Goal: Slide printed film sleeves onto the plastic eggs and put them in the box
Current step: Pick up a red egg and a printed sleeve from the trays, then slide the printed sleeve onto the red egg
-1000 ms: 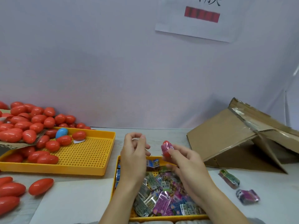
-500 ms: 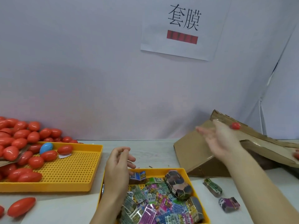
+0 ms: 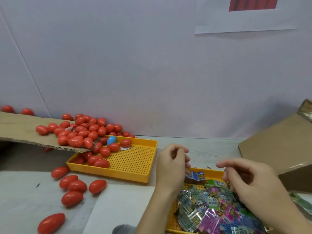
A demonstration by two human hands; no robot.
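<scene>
While red plastic eggs [image 3: 79, 132] are spilling off a cardboard flap into the left yellow tray [image 3: 135, 168], our left hand [image 3: 170, 164] and right hand [image 3: 249, 181] are hovering loosely curled (holding nothing) above the film sleeves [image 3: 211, 210]; the box [image 3: 280, 149] is lying rightmost.

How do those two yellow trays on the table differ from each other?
The far yellow tray holds smooth red eggs and one blue egg, with much of its perforated floor bare. The near yellow tray is heaped with flat printed film sleeves that cover most of its floor. Both are shallow, yellow and perforated.
</scene>
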